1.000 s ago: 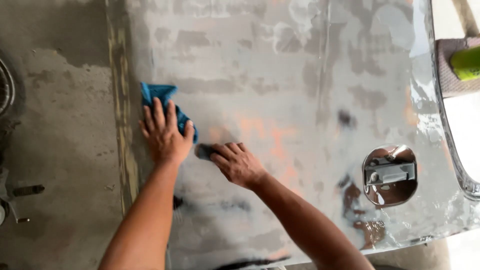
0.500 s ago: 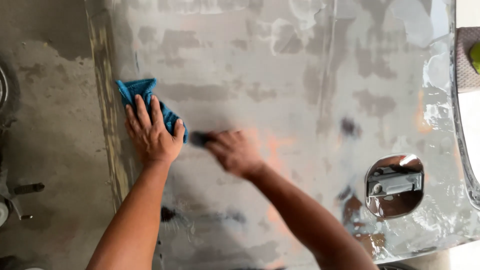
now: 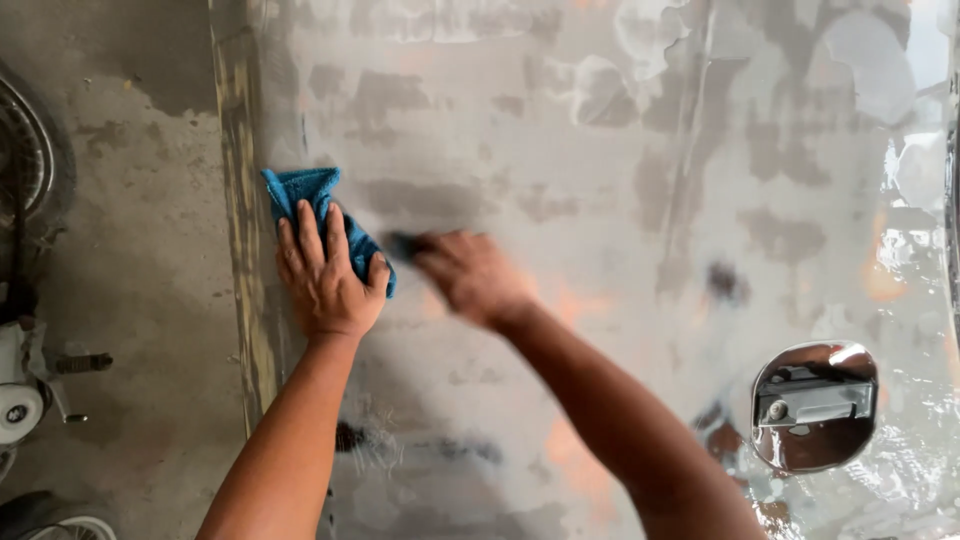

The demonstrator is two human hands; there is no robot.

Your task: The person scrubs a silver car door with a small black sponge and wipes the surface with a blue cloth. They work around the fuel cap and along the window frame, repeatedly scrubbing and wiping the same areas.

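Observation:
A wet, grey, patchily sanded car door panel fills most of the view. My left hand lies flat on a blue cloth, pressing it against the panel near its left edge. Just right of it, my right hand is blurred with motion and grips a small dark sanding block against the panel surface. Only the block's left end shows past my fingers.
A recessed chrome door handle sits at the lower right of the panel. On the concrete floor to the left stands part of a motorbike: a wheel and a footpeg.
Both hands have shifted left and up across the panel together with the cloth and block. The right hand is now blurred in mid-stroke.

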